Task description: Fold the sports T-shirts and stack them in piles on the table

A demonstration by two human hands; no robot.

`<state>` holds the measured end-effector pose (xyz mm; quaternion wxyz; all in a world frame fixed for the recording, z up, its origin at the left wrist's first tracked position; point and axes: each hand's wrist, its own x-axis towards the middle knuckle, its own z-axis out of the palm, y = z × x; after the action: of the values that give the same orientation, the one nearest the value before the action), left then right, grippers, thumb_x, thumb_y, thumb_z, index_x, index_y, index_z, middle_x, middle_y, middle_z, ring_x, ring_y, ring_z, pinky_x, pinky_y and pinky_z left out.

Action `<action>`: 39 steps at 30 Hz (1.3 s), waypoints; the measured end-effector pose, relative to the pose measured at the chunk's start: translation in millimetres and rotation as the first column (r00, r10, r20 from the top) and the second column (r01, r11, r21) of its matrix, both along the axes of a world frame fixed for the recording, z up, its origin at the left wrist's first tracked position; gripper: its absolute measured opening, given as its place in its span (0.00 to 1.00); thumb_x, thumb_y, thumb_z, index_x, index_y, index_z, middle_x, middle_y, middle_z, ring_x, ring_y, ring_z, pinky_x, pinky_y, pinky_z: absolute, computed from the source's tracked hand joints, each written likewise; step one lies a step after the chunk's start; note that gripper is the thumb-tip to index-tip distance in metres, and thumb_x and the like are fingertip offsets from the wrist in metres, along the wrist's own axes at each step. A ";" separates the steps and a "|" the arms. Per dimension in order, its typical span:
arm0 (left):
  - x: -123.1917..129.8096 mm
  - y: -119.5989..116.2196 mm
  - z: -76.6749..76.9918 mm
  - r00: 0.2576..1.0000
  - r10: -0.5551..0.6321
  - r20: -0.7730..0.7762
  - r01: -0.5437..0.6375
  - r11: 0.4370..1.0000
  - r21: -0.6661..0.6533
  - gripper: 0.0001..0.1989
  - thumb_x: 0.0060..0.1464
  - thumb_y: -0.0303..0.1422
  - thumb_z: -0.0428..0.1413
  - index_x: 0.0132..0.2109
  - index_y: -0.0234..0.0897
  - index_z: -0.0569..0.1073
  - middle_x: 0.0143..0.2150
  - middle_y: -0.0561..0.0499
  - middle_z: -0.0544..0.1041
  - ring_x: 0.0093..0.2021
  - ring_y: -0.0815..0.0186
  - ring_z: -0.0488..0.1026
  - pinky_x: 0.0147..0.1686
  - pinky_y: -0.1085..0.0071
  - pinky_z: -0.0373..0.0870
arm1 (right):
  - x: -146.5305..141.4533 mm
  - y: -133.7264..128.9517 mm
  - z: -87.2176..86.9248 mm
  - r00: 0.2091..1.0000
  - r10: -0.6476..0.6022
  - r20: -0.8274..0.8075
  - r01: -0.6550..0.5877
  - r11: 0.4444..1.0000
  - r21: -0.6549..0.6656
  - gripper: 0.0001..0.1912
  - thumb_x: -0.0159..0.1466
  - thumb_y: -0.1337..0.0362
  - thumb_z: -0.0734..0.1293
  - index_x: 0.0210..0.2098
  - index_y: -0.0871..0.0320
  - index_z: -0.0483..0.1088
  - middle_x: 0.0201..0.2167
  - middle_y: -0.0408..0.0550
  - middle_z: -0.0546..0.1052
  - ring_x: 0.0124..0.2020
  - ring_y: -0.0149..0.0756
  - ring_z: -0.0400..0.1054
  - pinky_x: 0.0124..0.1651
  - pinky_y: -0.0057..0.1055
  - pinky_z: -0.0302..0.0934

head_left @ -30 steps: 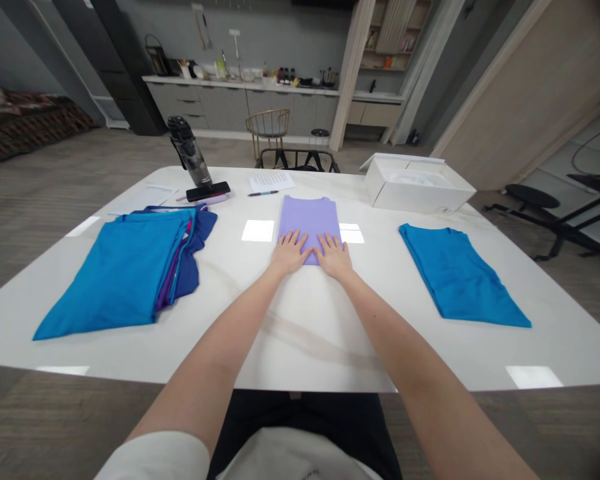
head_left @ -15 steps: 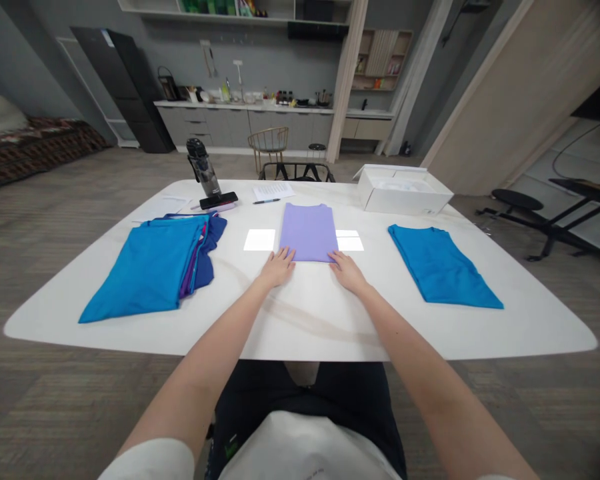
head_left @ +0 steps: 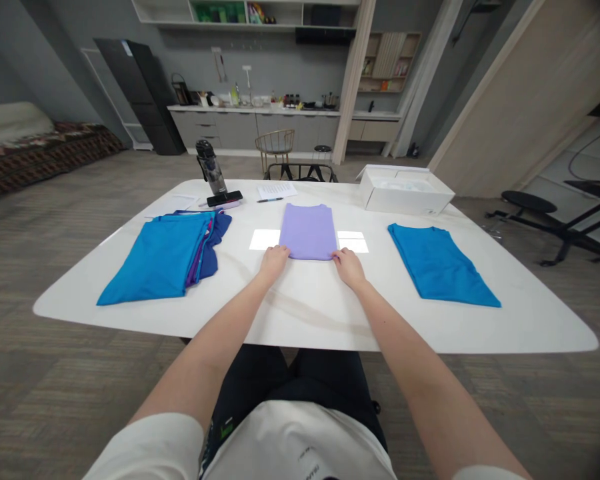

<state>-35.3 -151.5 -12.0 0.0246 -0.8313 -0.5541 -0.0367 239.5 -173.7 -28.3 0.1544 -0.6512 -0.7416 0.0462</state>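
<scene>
Across a white surface [head_left: 310, 313] in a room with a kitchen counter [head_left: 253, 110] behind, a folded lavender T-shirt [head_left: 308, 232] lies mid-surface, between a stack of blue garments [head_left: 157, 257] and a folded blue T-shirt [head_left: 440, 267]. The left hand [head_left: 274, 263] and right hand [head_left: 349, 268], apart from each other, touch its 2 near corners; whether they pinch the cloth, I cannot tell.
</scene>
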 end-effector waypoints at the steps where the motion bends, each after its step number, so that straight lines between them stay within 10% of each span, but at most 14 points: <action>1: -0.6 -5.2 1.2 1.000 -0.003 -0.006 0.003 1.000 0.000 0.21 0.66 0.20 0.42 0.51 0.36 0.78 0.51 0.40 0.78 0.56 0.56 0.73 0.56 0.60 0.67 | 0.0 -4.4 2.6 1.000 0.005 0.022 -0.005 1.000 -0.011 0.18 0.75 0.65 0.58 0.55 0.57 0.77 0.51 0.57 0.76 0.56 0.46 0.67 0.59 0.37 0.59; 12: -25.8 -95.5 0.9 0.990 -0.142 0.023 0.144 0.986 -0.089 0.17 0.68 0.24 0.46 0.49 0.39 0.79 0.45 0.44 0.79 0.50 0.57 0.75 0.49 0.62 0.69 | 16.9 -101.6 3.4 0.992 0.110 -0.054 -0.116 0.987 -0.110 0.15 0.73 0.65 0.60 0.49 0.53 0.78 0.44 0.49 0.79 0.45 0.39 0.73 0.50 0.32 0.61; 17: -28.1 -108.0 2.3 0.984 -0.161 0.072 0.169 0.980 -0.108 0.16 0.71 0.30 0.46 0.50 0.41 0.79 0.44 0.45 0.79 0.49 0.58 0.75 0.49 0.63 0.69 | 19.5 -104.7 10.4 0.988 0.131 -0.085 -0.140 0.983 -0.122 0.12 0.71 0.64 0.62 0.44 0.53 0.79 0.39 0.48 0.79 0.44 0.39 0.73 0.50 0.31 0.61; 21: -22.5 -92.9 6.6 0.986 -0.117 0.122 0.133 0.983 -0.130 0.16 0.73 0.37 0.46 0.52 0.42 0.78 0.46 0.47 0.79 0.49 0.59 0.76 0.49 0.63 0.68 | 16.0 -87.7 11.8 0.981 0.112 -0.158 -0.134 0.982 -0.135 0.15 0.72 0.55 0.63 0.37 0.54 0.79 0.38 0.48 0.79 0.42 0.39 0.73 0.47 0.31 0.62; 29: -7.3 -54.4 2.9 0.994 0.037 0.103 -0.042 0.998 0.047 0.17 0.71 0.40 0.47 0.59 0.43 0.72 0.57 0.42 0.74 0.57 0.53 0.70 0.55 0.58 0.65 | 14.3 -27.2 -0.7 0.986 -0.112 -0.124 0.094 0.985 -0.145 0.19 0.71 0.56 0.66 0.57 0.55 0.73 0.46 0.52 0.77 0.46 0.41 0.73 0.49 0.33 0.63; 39: 0.1 76.9 7.3 0.994 0.088 0.062 -0.086 0.996 -0.027 0.20 0.68 0.32 0.49 0.64 0.40 0.68 0.68 0.36 0.67 0.65 0.47 0.66 0.61 0.47 0.62 | 4.6 109.6 10.8 0.982 -0.186 0.030 0.188 0.962 -0.199 0.28 0.72 0.54 0.63 0.68 0.56 0.64 0.64 0.63 0.68 0.63 0.56 0.65 0.57 0.48 0.64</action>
<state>-35.2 -74.6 -4.7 -0.0016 -0.8050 -0.5907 -0.0551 244.2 -64.1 -17.5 0.0876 -0.7307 -0.6692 0.1025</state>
